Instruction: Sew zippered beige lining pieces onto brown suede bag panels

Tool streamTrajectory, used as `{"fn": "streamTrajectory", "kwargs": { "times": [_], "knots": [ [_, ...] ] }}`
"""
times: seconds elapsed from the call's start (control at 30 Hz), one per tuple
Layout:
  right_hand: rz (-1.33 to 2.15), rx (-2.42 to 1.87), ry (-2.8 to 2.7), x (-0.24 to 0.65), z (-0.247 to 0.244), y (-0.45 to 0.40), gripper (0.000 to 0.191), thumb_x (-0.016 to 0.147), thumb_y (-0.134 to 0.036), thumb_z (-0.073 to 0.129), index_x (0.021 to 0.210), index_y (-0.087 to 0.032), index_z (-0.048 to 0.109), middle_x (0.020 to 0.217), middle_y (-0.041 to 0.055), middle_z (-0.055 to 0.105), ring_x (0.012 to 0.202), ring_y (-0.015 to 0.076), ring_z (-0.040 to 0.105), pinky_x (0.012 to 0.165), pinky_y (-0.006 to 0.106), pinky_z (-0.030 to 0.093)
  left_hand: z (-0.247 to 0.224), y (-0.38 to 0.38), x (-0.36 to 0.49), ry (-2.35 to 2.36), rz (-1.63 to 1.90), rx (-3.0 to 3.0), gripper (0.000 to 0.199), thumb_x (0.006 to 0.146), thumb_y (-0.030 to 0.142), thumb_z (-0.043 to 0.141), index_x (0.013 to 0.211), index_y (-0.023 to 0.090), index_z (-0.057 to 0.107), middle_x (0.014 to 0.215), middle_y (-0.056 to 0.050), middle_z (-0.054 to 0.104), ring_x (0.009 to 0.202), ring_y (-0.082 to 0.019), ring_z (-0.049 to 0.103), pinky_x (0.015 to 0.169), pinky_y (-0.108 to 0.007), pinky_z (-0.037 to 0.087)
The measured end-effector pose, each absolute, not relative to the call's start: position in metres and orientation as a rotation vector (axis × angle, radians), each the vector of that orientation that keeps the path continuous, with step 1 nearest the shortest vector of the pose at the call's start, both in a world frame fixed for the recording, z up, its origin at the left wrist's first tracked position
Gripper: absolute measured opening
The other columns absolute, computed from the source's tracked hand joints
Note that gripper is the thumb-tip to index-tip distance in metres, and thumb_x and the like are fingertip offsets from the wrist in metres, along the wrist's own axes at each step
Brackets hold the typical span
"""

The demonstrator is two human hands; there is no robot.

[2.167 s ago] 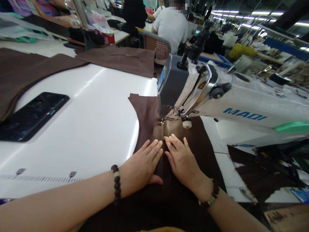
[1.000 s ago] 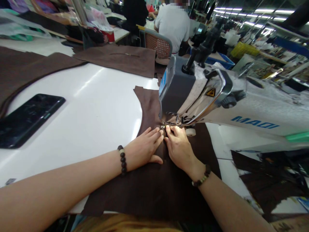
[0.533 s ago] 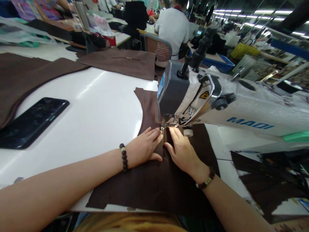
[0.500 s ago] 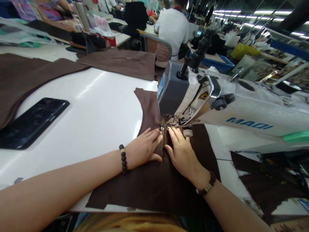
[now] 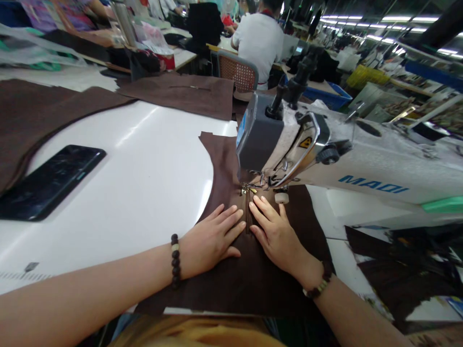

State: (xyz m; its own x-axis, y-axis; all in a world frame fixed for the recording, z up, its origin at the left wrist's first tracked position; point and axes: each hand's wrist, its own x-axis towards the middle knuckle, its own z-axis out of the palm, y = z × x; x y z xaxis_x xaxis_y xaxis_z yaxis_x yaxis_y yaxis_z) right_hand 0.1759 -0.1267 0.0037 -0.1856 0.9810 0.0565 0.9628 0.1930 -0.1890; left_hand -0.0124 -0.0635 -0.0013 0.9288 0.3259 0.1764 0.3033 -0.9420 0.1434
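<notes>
A dark brown fabric piece (image 5: 231,284) lies under the sewing machine (image 5: 307,144), with a zipper (image 5: 248,212) running down its middle towards the presser foot (image 5: 244,190). My left hand (image 5: 213,236) rests flat on the cloth left of the zipper, fingers stretched out and thumb apart. On the zipper's other side, my right hand (image 5: 277,231) lies with spread fingers, its fingertips just below the presser foot. Both hands press on the fabric from above and grip nothing. The needle point is too small to make out.
A black phone (image 5: 50,180) lies on the white table at left. More brown fabric pieces (image 5: 181,94) are spread behind and at far left. Dark cloth scraps (image 5: 401,274) sit at right. A person in a white shirt (image 5: 258,43) sits ahead by a chair (image 5: 238,72).
Both hands have slid back towards me along the cloth, away from the presser foot, the left one more. The fabric's near edge has shifted slightly towards me.
</notes>
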Motion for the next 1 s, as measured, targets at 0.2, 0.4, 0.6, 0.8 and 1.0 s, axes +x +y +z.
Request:
{"fn": "streamTrajectory", "kwargs": {
  "times": [0.2,0.4,0.6,0.8,1.0],
  "knots": [
    [0.174,-1.871,-2.301,0.178,0.003,-0.126,0.044,0.089,-0.027,0.034,0.132,-0.018,0.035,0.138,0.0108,0.034,0.129,0.0214,0.029,0.103,0.057,0.02,-0.001,-0.063,-0.012,0.474,0.294,2.989,0.052,0.081,0.045,0.055,0.117,0.009,0.051,0.126,-0.017,0.049,0.12,-0.03,0.042,0.099,-0.048,0.035],
    [0.162,-1.878,-2.303,0.179,0.002,-0.124,0.045,0.09,-0.028,0.033,0.133,-0.017,0.034,0.139,0.0106,0.033,0.128,0.0217,0.029,0.103,0.057,0.021,-0.001,-0.059,-0.01,0.471,0.291,2.984,0.052,0.079,0.044,0.058,0.117,0.008,0.051,0.126,-0.016,0.049,0.12,-0.03,0.042,0.099,-0.048,0.034],
    [0.169,-1.882,-2.324,0.181,0.002,-0.118,0.045,0.091,-0.028,0.031,0.134,-0.016,0.032,0.14,0.009,0.031,0.128,0.0208,0.029,0.103,0.054,0.023,-0.001,-0.053,-0.009,0.466,0.272,2.976,0.051,0.081,0.043,0.055,0.117,0.008,0.05,0.126,-0.016,0.048,0.12,-0.029,0.041,0.1,-0.048,0.033],
    [0.195,-1.855,-2.321,0.184,0.002,-0.106,0.045,0.091,-0.028,0.033,0.134,-0.014,0.032,0.138,0.0101,0.034,0.129,0.0203,0.027,0.104,0.049,0.025,-0.003,-0.041,-0.006,0.451,0.279,2.965,0.051,0.083,0.042,0.054,0.119,0.007,0.048,0.127,-0.017,0.046,0.121,-0.029,0.039,0.102,-0.049,0.03],
    [0.202,-1.837,-2.316,0.189,0.002,-0.094,0.043,0.091,-0.03,0.032,0.132,-0.018,0.035,0.133,0.0085,0.042,0.122,0.0211,0.038,0.103,0.049,0.026,-0.002,-0.027,0.0,0.43,0.281,2.956,0.051,0.081,0.042,0.056,0.119,0.008,0.047,0.121,-0.016,0.049,0.121,-0.029,0.038,0.101,-0.048,0.03]
  ]
}}
